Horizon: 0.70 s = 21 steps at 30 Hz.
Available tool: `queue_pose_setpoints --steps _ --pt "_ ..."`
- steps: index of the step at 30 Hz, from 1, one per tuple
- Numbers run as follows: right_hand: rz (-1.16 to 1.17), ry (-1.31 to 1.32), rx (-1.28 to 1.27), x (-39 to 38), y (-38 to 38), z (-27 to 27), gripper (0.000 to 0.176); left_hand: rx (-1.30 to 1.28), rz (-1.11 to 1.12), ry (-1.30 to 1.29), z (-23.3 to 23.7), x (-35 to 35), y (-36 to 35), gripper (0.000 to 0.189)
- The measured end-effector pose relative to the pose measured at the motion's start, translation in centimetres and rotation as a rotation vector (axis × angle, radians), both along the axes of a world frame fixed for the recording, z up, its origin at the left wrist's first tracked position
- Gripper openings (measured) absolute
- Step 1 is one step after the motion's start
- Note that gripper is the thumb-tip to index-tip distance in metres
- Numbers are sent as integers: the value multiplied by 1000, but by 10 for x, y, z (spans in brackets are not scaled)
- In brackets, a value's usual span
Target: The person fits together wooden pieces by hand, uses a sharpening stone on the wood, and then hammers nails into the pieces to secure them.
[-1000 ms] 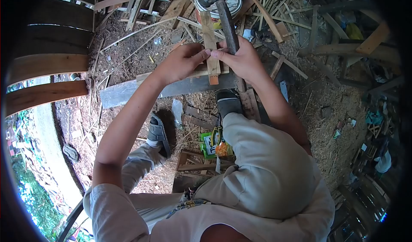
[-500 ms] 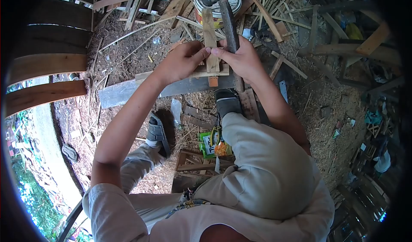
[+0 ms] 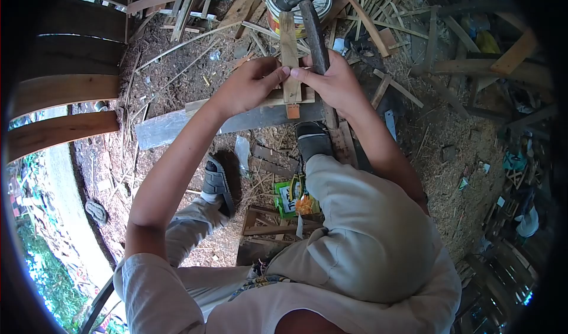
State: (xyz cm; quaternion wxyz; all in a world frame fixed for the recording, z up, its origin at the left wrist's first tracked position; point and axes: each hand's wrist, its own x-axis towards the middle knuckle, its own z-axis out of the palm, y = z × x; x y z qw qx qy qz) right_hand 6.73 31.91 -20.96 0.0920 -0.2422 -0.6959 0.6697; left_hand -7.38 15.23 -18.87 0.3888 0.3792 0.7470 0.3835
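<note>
A short wooden strip (image 3: 289,44) lies lengthwise away from me, pinched between the thumbs and fingers of both hands. My left hand (image 3: 251,84) is closed on its left side, thumb on top. My right hand (image 3: 332,84) presses its thumb to the strip's right side and also keeps a hammer (image 3: 315,35) in its grip, the handle running through it and the metal head pointing away. Beneath the strip lies a crosswise wooden piece (image 3: 275,100) over a long grey board (image 3: 177,127). A small reddish-brown block (image 3: 293,111) shows at the strip's near end. Most fingertips are hidden.
A paint can (image 3: 273,20) stands just beyond the hammer head. Thin wood offcuts (image 3: 378,2) are piled at the back. My shoe (image 3: 313,142) is close to the grey board. A green packet (image 3: 288,198) and a small wooden frame (image 3: 251,221) lie near my legs.
The wooden strip has slid slightly toward me, its near end now reaching over part of the reddish-brown block. The hammer head has shifted a little left. Both hands stay almost in place.
</note>
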Motion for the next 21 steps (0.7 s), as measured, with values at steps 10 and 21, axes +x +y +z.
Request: queue_pose_setpoints --steps 10,21 --pt "11 -37 12 1 4 1 29 23 -9 -34 3 1 3 42" --pt "40 -37 17 1 4 3 27 40 -16 -21 -6 -2 1 41"
